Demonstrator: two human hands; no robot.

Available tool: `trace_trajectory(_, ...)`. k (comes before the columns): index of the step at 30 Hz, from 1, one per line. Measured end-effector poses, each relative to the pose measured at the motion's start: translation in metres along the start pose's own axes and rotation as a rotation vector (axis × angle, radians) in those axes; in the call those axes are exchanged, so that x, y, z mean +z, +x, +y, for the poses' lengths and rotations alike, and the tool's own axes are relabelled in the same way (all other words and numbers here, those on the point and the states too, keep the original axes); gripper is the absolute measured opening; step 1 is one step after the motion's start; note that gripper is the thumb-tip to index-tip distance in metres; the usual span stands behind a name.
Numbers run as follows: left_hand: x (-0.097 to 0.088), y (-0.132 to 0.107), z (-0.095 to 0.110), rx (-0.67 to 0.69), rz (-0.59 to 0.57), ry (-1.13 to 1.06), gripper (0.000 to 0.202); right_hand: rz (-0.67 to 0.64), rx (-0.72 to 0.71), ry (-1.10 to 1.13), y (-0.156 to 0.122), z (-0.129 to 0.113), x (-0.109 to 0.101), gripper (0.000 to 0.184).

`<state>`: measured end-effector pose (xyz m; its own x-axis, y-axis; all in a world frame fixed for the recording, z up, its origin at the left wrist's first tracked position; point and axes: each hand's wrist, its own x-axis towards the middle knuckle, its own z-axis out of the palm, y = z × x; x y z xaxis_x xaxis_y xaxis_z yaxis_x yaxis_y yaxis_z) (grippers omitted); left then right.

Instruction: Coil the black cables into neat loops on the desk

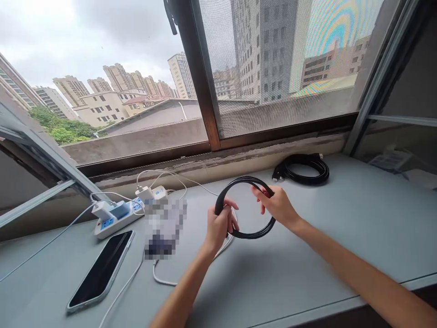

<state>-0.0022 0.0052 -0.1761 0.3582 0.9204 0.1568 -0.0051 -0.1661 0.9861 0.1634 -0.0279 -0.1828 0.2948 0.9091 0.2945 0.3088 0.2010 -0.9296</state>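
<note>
A black cable (254,235), wound into a loop of several turns, is held up over the grey tabletop (307,255). My left hand (220,222) is closed round the loop's left side. At the upper right of the loop, my right hand (275,202) grips it between thumb and fingers. Part of the cable is hidden behind the fingers. Behind my right hand, a second coiled black cable (307,180) lies on the table near the window, with its plug ends showing.
On the left lie a phone (100,271) and a white power strip (119,221) with chargers plugged in. White charging cords (164,281) run across the table, some under my left arm. A blurred-out patch covers something beside the strip. The window frame (215,141) borders the back.
</note>
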Motion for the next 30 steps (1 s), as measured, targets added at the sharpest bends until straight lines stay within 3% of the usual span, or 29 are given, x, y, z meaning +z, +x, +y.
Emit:
trace_trajectory(4, -0.004, 0.002, -0.001, -0.048, -0.021, -0.070, 0.015, -0.128, 0.088, 0.215, -0.004, -0.010, -0.002, 0.050)
trace_trajectory(7, -0.007, 0.004, 0.001, -0.049, -0.012, -0.138, 0.012, -0.092, 0.098, 0.300, -0.003, -0.014, -0.004, 0.042)
trace_trajectory(12, -0.007, 0.003, 0.005, -0.008, 0.104, -0.194, 0.010, 0.001, 0.122, 0.291, 0.000, -0.008, -0.002, 0.038)
trace_trajectory(18, -0.004, 0.002, 0.001, 0.039, 0.213, -0.156, 0.011, -0.059, 0.191, 0.236, 0.007, 0.012, 0.001, 0.043)
trace_trajectory(22, -0.002, 0.002, 0.001, 0.016, 0.230, -0.140, 0.008, -0.107, 0.242, 0.222, 0.011, 0.015, -0.001, 0.044)
trace_trajectory(26, -0.001, 0.003, 0.000, -0.057, 0.232, -0.179, 0.005, -0.101, 0.347, 0.340, 0.007, 0.004, -0.002, 0.045)
trace_trajectory(30, 0.002, 0.004, -0.003, -0.137, 0.138, -0.249, 0.006, -0.117, 0.477, 0.526, -0.003, -0.010, -0.002, 0.046)
